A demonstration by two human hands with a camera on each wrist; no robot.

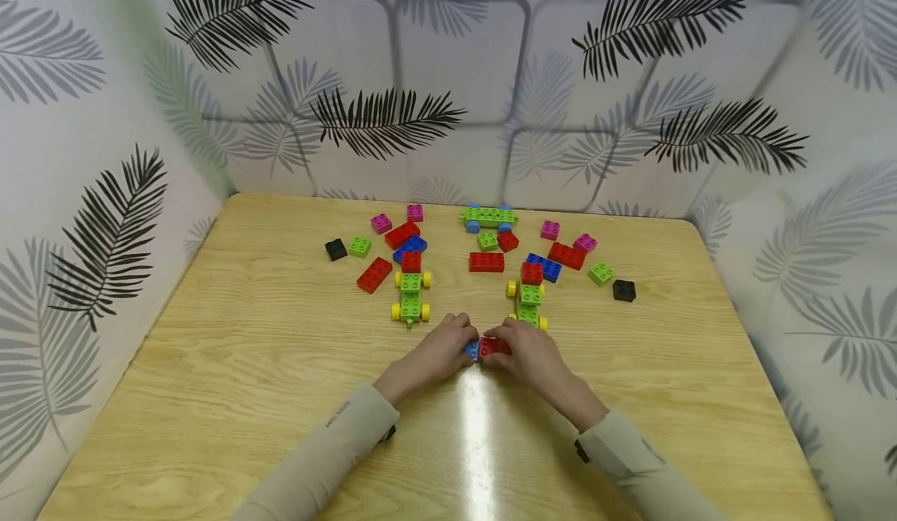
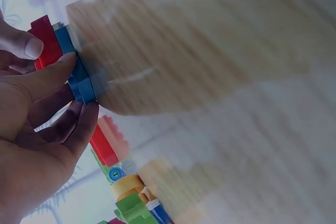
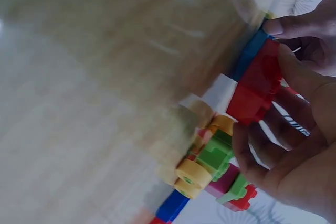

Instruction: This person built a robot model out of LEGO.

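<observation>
Near the middle of the table, my left hand (image 1: 443, 348) grips a blue toy brick (image 1: 472, 349) between thumb and fingers. My right hand (image 1: 527, 352) pinches a red toy brick (image 1: 494, 346) right beside it. In the left wrist view the red brick (image 2: 49, 43) overlaps the blue brick (image 2: 80, 77). The right wrist view shows the red brick (image 3: 254, 90) end to end with the blue one (image 3: 250, 51), with fingers covering part of both. Just beyond my right hand stands a green vehicle with yellow wheels (image 1: 529, 295) and a red brick at its far end.
A matching green vehicle with yellow wheels (image 1: 410, 299) stands beyond my left hand. Farther back is a green car base with blue wheels (image 1: 489, 217). Loose bricks lie on both sides, among them a black brick (image 1: 624, 290) and a red brick (image 1: 374, 274). Patterned fabric (image 1: 448, 170) rises behind the table.
</observation>
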